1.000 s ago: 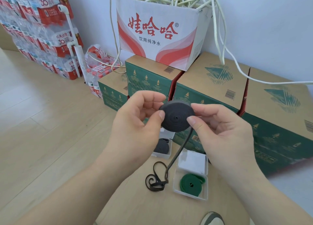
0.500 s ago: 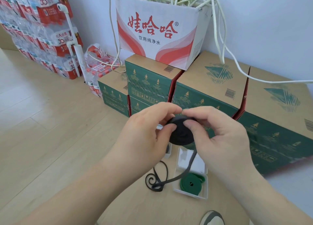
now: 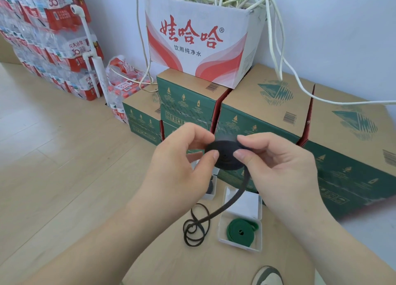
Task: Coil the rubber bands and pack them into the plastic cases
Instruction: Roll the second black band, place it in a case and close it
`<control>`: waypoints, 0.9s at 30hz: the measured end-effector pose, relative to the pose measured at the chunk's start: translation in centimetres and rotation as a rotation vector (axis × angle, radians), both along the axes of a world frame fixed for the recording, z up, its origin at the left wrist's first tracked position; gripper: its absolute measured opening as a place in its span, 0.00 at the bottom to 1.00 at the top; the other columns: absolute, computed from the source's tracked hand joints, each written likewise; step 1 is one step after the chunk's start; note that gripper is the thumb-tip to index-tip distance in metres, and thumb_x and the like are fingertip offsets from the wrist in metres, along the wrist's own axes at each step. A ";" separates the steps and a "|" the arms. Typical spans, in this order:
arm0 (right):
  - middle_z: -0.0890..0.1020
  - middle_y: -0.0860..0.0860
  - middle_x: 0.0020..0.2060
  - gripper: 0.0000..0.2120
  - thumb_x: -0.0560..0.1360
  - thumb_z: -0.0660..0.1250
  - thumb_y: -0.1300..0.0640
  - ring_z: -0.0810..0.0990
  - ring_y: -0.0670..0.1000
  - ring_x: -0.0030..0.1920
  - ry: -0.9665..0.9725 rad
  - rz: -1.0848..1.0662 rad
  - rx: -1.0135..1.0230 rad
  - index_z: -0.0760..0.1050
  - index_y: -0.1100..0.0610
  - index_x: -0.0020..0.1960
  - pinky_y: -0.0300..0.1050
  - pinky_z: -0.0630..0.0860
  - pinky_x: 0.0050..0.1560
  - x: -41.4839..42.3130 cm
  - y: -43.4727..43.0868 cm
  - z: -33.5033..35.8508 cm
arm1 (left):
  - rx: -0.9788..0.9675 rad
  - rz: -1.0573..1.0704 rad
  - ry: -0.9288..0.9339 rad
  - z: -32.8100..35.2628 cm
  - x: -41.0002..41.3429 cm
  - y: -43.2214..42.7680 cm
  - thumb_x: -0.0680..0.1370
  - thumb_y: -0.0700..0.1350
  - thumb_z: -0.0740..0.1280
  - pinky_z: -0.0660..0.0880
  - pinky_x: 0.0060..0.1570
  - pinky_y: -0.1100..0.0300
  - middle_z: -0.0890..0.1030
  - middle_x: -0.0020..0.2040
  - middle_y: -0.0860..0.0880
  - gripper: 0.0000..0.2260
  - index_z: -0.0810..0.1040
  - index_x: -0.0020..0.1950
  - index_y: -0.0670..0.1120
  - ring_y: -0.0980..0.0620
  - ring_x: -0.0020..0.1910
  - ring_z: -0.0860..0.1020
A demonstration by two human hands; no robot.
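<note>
A black rubber band coil (image 3: pixel 226 155) is held in the air at the centre. My left hand (image 3: pixel 182 166) pinches its left edge with thumb and fingers, and my right hand (image 3: pixel 276 169) pinches its right side. The band's loose tail (image 3: pixel 229 203) hangs down to a tangle of loops (image 3: pixel 196 229) on the cardboard. Below, an open clear plastic case (image 3: pixel 240 243) holds a coiled green band (image 3: pixel 242 231). A second small case (image 3: pixel 211 190) with a dark coil sits mostly hidden behind my left hand.
Green and brown cartons (image 3: pixel 263 113) stand behind the work spot, with a white and red box (image 3: pixel 197 40) full of white cables on top. Packs of bottled water (image 3: pixel 49 40) are stacked at the left. A shoe tip (image 3: pixel 267 276) shows at the bottom.
The coil first dropped and tilted from face-on to flatter, then stayed put. My fingers have shifted round its rim, and the tail has swung right, over the open case.
</note>
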State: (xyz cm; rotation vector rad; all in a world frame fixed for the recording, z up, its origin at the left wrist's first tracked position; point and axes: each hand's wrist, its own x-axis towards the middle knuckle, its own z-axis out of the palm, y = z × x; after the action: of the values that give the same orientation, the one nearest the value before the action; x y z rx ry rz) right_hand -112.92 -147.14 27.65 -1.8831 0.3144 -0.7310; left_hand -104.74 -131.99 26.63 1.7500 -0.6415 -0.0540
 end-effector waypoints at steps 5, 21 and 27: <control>0.85 0.43 0.44 0.15 0.72 0.75 0.72 0.84 0.48 0.49 -0.041 0.074 -0.150 0.86 0.53 0.47 0.41 0.81 0.51 -0.1 -0.2 -0.6 | 0.120 -0.093 -0.237 0.2 0.4 0.4 0.77 0.36 0.72 0.81 0.49 0.61 0.82 0.52 0.61 0.16 0.79 0.61 0.52 0.60 0.56 0.80; 0.87 0.43 0.49 0.20 0.76 0.71 0.69 0.85 0.48 0.55 -0.079 0.057 -0.090 0.84 0.46 0.57 0.39 0.80 0.56 -0.2 -0.3 0.0 | -0.190 -0.118 0.223 0.8 0.6 0.4 0.79 0.34 0.70 0.85 0.44 0.49 0.85 0.48 0.49 0.10 0.79 0.50 0.49 0.49 0.47 0.85; 0.85 0.48 0.45 0.17 0.75 0.71 0.72 0.83 0.48 0.51 -0.077 0.105 -0.318 0.87 0.52 0.53 0.38 0.79 0.52 -0.3 -0.8 0.1 | 0.054 -0.102 -0.223 0.4 0.6 0.9 0.77 0.38 0.74 0.80 0.45 0.68 0.84 0.47 0.59 0.10 0.80 0.52 0.52 0.59 0.51 0.82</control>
State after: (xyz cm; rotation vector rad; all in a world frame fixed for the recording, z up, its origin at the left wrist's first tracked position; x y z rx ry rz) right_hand -113.20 -147.92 27.77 -2.1453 0.0508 -0.8162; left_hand -104.10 -131.11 27.07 1.7895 -0.8984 0.0544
